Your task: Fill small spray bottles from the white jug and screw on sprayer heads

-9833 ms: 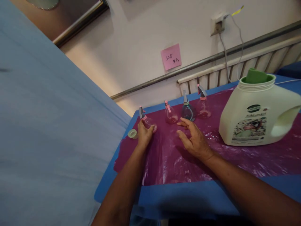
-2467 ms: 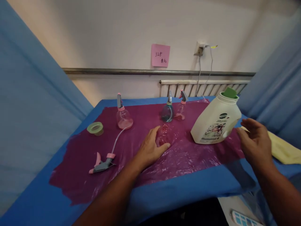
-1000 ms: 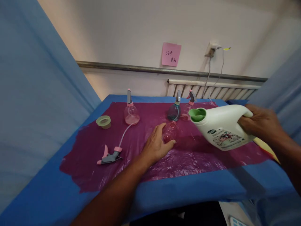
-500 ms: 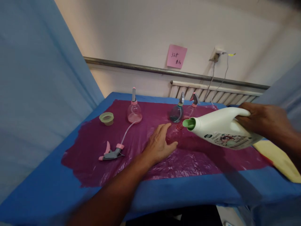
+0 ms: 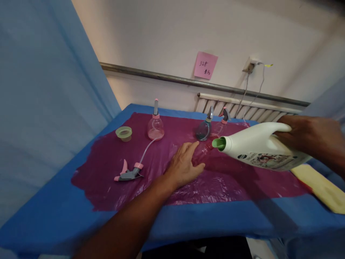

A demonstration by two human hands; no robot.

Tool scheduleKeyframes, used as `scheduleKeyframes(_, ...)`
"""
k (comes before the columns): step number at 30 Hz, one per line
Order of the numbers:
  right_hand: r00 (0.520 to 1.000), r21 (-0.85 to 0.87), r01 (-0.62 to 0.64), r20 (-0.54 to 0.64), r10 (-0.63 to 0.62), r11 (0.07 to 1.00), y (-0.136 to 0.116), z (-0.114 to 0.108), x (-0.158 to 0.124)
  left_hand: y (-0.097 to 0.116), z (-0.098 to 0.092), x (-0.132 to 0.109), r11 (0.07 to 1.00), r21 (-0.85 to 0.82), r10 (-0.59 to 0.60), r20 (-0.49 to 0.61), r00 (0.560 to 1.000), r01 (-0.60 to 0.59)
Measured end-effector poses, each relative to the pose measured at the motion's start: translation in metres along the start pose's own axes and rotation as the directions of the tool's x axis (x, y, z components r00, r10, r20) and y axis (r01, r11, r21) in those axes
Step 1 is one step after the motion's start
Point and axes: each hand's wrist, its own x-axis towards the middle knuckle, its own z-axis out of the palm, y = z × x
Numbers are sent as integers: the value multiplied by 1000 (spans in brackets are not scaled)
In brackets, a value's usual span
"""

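My right hand [image 5: 309, 135] is closed round the handle of a cream-white jug [image 5: 258, 145]. The jug is tipped left, its green pouring spout [image 5: 219, 144] pointing at the neck of a clear, topless spray bottle [image 5: 201, 154]. That bottle leans toward the spout. My left hand [image 5: 184, 162] is beside it with thumb and fingers apart; whether it touches the bottle I cannot tell. No stream shows between spout and bottle neck. A loose grey and pink spray head [image 5: 130, 173] with its tube lies to the left.
A pink spray bottle [image 5: 155, 128] stands behind, left of a dark teal spray bottle [image 5: 204, 128] and a clear one [image 5: 222, 124]. A small lidded tub [image 5: 124, 133] is far left. Purple plastic sheeting [image 5: 99, 180] covers the blue table [image 5: 199, 223]. Something yellow [image 5: 320, 189] lies right.
The topless bottle leans more to the right, its neck closer under the spout. The jug appears slightly farther right; the whole view has shifted a little. My left hand remains spread beside the bottle.
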Motion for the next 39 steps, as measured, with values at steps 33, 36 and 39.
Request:
scheduleKeyframes(33, 994, -78, 96, -42, -100, 992, 9, -16, 5, 0, 1, -2, 1000, -20, 4, 2, 1000, -3)
scheduleKeyframes(36, 996, -72, 81, -21, -83, 994, 5, -21, 4, 1, 1, -2, 1000, -16, -1, 10, 1000, 1)
scheduleKeyframes(39, 996, -76, 90, -5, -90, 993, 1, -25, 4, 1, 0, -1, 1000, -11, 2, 11, 1000, -1)
